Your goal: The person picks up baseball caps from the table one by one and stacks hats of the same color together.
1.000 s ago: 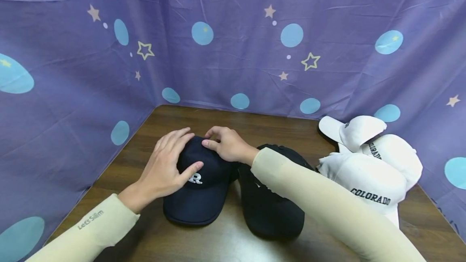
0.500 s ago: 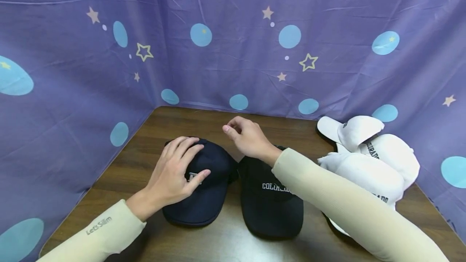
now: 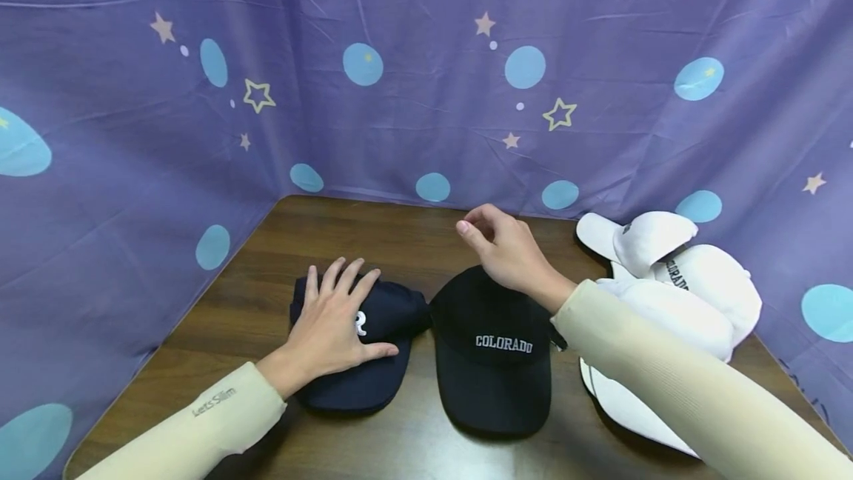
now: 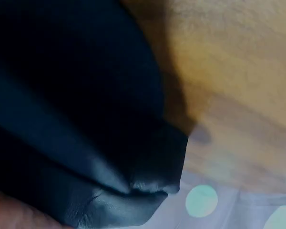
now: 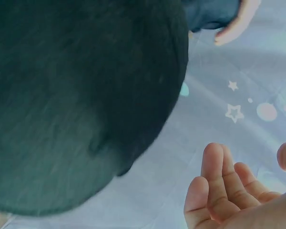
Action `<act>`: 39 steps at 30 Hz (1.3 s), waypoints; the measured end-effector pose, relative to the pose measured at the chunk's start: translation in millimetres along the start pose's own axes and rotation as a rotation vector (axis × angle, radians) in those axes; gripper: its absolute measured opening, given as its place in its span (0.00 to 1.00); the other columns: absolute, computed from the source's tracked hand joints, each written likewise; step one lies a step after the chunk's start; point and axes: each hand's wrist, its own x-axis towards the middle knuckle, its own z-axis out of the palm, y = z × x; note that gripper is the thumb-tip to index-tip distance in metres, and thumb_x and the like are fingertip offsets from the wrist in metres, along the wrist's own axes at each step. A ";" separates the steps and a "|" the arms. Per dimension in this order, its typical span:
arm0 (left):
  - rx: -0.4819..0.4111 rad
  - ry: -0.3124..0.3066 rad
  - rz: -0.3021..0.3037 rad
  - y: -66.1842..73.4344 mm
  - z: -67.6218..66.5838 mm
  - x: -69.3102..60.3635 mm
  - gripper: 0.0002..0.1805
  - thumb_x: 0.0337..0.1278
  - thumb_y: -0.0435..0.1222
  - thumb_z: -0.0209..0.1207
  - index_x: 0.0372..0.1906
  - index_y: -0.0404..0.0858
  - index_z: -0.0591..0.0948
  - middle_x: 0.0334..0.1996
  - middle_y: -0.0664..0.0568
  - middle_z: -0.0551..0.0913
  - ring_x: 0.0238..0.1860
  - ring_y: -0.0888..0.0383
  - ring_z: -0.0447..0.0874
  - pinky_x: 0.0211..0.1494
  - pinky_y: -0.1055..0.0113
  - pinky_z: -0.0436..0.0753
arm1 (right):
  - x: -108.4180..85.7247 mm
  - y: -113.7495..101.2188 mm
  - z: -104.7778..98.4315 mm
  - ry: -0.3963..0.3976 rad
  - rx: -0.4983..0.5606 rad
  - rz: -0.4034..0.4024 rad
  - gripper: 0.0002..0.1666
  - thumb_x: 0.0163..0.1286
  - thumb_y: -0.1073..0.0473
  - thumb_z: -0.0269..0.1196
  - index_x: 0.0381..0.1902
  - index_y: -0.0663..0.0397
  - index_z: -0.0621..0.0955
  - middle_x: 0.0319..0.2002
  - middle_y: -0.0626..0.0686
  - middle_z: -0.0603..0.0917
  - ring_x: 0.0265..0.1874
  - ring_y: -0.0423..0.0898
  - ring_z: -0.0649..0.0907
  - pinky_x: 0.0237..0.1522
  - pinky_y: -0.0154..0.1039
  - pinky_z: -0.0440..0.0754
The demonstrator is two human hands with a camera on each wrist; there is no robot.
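A navy baseball cap (image 3: 393,306) with a white letter lies on the table at the left, its brim towards me. My left hand (image 3: 326,328) presses on the cap's crown with fingers spread, and the crown is squashed low. Dark cap fabric (image 4: 76,86) fills much of the left wrist view. Beside it sits a black baseball cap (image 3: 493,398) lettered COLORADO, its crown rounded. Above the rear of that crown hovers my right hand (image 3: 509,250), fingers loosely bent, holding nothing. In the right wrist view, the right hand's fingers (image 5: 214,167) stand apart from the black cap (image 5: 86,105).
Several white caps (image 3: 706,280) are heaped on the right side of the wooden table (image 3: 346,228), partly hidden by my right sleeve (image 3: 666,384). A purple curtain (image 3: 426,95) with stars and blue dots stands along the back and sides.
My right hand has left the navy cap and moved right, over the black cap. My left hand has slid slightly right and down, its fingers spreading as the navy crown flattens.
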 end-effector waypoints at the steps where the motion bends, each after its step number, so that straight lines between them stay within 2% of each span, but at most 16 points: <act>1: 0.000 -0.013 -0.011 -0.9 2.9 0.4 0.66 0.30 0.77 0.68 0.75 0.43 0.69 0.73 0.38 0.66 0.74 0.33 0.57 0.69 0.21 0.49 | -1.1 1.0 -2.7 0.009 -0.006 -0.002 0.17 0.80 0.46 0.57 0.54 0.50 0.81 0.41 0.50 0.85 0.40 0.48 0.81 0.43 0.46 0.79; 9: -0.053 -0.057 -0.075 -7.1 15.8 3.3 0.67 0.29 0.76 0.70 0.75 0.42 0.66 0.71 0.38 0.67 0.73 0.35 0.60 0.68 0.21 0.51 | -9.8 13.1 -19.0 0.059 -0.037 0.025 0.18 0.80 0.46 0.58 0.54 0.52 0.81 0.43 0.52 0.85 0.42 0.49 0.82 0.47 0.47 0.78; 17: -0.066 -0.091 -0.075 -11.5 21.3 9.7 0.66 0.31 0.77 0.68 0.76 0.44 0.65 0.71 0.40 0.68 0.72 0.37 0.62 0.69 0.23 0.55 | -18.0 24.5 -29.2 0.075 -0.005 0.082 0.20 0.79 0.43 0.57 0.55 0.51 0.81 0.48 0.52 0.85 0.48 0.50 0.81 0.53 0.49 0.78; 22: -0.058 -0.093 -0.059 -12.9 23.7 13.3 0.67 0.31 0.77 0.69 0.77 0.43 0.64 0.71 0.40 0.68 0.72 0.38 0.62 0.69 0.24 0.56 | -22.9 31.4 -32.6 0.082 -0.021 0.110 0.21 0.79 0.41 0.57 0.55 0.50 0.81 0.46 0.52 0.85 0.46 0.50 0.81 0.52 0.49 0.77; 28: -0.047 -0.066 -0.055 -12.9 20.6 12.8 0.69 0.29 0.77 0.69 0.78 0.44 0.63 0.72 0.40 0.67 0.73 0.37 0.61 0.70 0.25 0.54 | -27.8 39.9 -38.5 0.077 -0.047 0.125 0.22 0.80 0.41 0.56 0.55 0.50 0.81 0.42 0.51 0.85 0.40 0.48 0.83 0.46 0.46 0.79; 34: -0.037 -0.007 -0.034 -10.3 12.6 12.9 0.68 0.31 0.78 0.67 0.78 0.44 0.64 0.73 0.38 0.66 0.73 0.36 0.60 0.72 0.27 0.53 | -30.1 51.2 -47.9 0.098 -0.079 0.110 0.20 0.80 0.45 0.57 0.54 0.54 0.82 0.36 0.53 0.86 0.34 0.48 0.84 0.40 0.45 0.79; 39: -0.012 0.065 0.018 -7.0 7.2 14.8 0.67 0.32 0.78 0.66 0.76 0.41 0.67 0.73 0.37 0.66 0.74 0.36 0.60 0.74 0.30 0.52 | -35.9 64.0 -59.9 0.107 -0.113 0.122 0.22 0.80 0.44 0.56 0.55 0.57 0.82 0.41 0.56 0.87 0.41 0.52 0.82 0.45 0.47 0.77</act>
